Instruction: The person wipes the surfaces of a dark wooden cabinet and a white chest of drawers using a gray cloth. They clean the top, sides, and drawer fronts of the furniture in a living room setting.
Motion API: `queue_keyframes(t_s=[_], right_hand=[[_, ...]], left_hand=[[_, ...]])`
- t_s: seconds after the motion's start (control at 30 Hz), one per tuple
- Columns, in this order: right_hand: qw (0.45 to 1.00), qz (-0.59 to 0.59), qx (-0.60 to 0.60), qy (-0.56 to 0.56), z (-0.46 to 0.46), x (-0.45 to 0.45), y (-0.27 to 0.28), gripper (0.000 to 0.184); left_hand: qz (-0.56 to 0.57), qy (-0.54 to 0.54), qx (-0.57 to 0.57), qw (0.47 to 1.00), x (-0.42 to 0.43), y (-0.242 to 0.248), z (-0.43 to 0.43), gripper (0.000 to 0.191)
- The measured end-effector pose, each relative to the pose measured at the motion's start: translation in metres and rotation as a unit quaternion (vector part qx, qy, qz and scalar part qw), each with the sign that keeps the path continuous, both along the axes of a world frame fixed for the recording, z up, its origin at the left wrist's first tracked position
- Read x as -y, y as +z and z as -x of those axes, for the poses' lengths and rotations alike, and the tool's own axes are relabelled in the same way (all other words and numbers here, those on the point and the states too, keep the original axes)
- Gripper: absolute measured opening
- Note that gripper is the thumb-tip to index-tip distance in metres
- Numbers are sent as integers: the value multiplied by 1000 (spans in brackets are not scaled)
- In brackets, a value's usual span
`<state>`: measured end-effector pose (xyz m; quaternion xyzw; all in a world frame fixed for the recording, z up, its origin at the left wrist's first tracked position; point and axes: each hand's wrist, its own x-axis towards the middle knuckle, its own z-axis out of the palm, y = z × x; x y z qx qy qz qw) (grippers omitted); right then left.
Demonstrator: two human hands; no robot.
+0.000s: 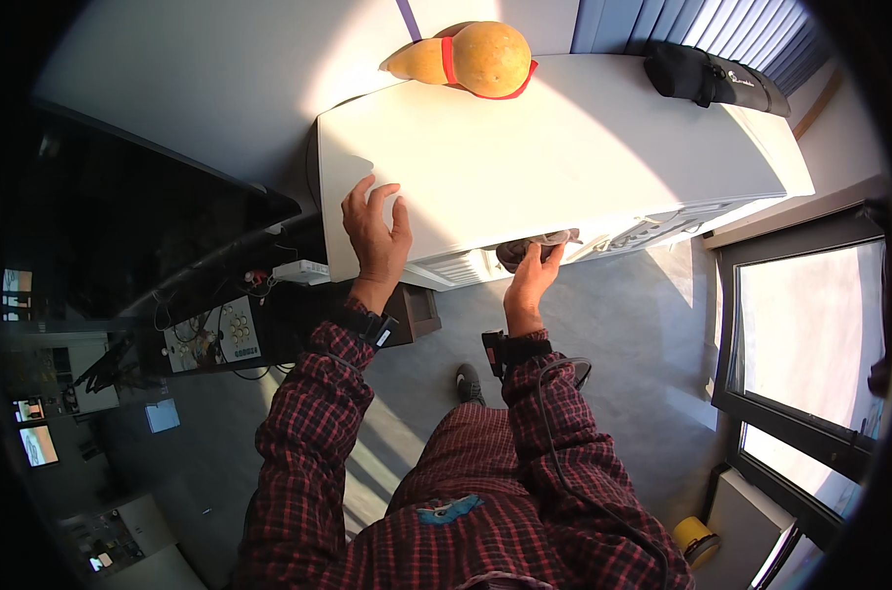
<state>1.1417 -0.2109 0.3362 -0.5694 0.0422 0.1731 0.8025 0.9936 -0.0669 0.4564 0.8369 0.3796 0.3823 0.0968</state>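
Observation:
A long white cabinet point(505, 162) stands before me, its top partly in bright sunlight. Fingers apart and slightly curled, my left hand point(378, 232) is over the left end of the cabinet top and holds nothing. Whether it touches the surface I cannot tell. My right hand point(533, 284) grips a crumpled grey-brown cloth point(516, 253) at the cabinet's front, just below the top's front edge. Part of the cloth is hidden by my fingers. Louvred panels point(450, 271) show on the front to the left of the cloth.
A large gourd point(490, 59) with a red ribbon rests at the cabinet's back edge. A black carrying case point(719, 77) lies at the back right. To the left are a large dark screen point(136, 214) and a white box point(301, 272) with cables. A glazed door point(800, 332) is at right.

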Motion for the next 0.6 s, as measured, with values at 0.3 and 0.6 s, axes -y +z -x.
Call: queue_keyframes(t_s=[0.3,0.6], right_hand=[[990,-8,-78,117,169,-51,35,43],[962,-37,-270,34,165,-57,39,52]], left_hand=[[-4,60,-177,982,-41,-15,48,46],[17,58,-182,981,-38,-8,46,45]])
